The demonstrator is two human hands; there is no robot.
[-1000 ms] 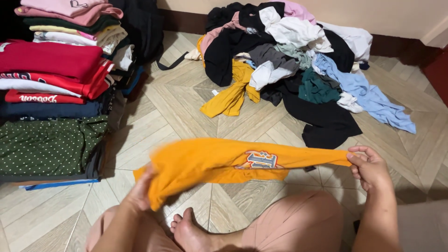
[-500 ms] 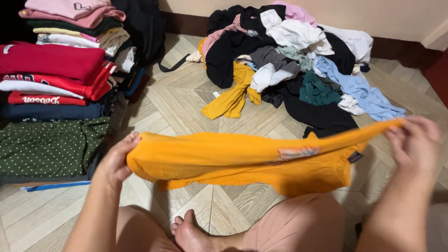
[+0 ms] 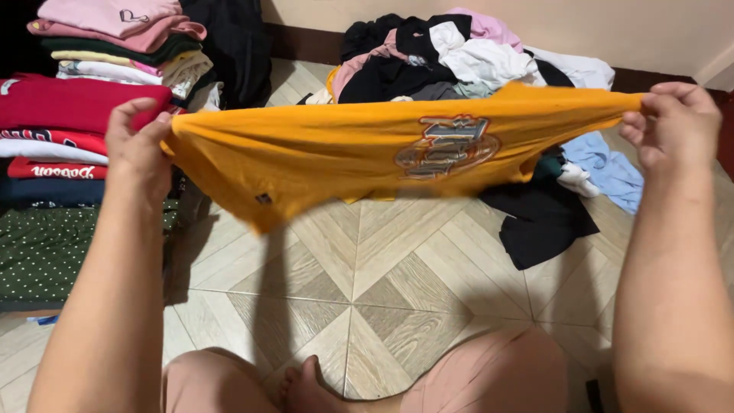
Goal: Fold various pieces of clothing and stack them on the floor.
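Pale wood-patterned floor tiles (image 3: 382,291) in a chevron layout fill a room corner where a seated person sorts clothing, bare knees and a foot visible at the bottom edge. At far left, folded garments stand in stacks (image 3: 69,115): pink and dark green on top, red with white lettering in the middle, navy and a green dotted piece lowest. Just right of these stacks, the left hand (image 3: 138,149) is closed around one end of an orange T-shirt (image 3: 329,153), thumb and fingers gripping a bunched edge. The shirt hangs stretched in the air above the floor, its long axis running nearly level from left to right between the two hands, which hold opposite ends at about equal reach. A small dark tag (image 3: 264,199) sits near the lower left hem, and a rounded printed emblem (image 3: 447,147) in blue, white and orange lies right of centre, blurred. Behind the shirt, against the cream wall, lies an unsorted heap of clothes (image 3: 474,53) in black, white, pink and light blue, a black piece trailing onto the tiles. At far right, the right hand (image 3: 673,126) pinches the shirt's other end between curled fingers and thumb.
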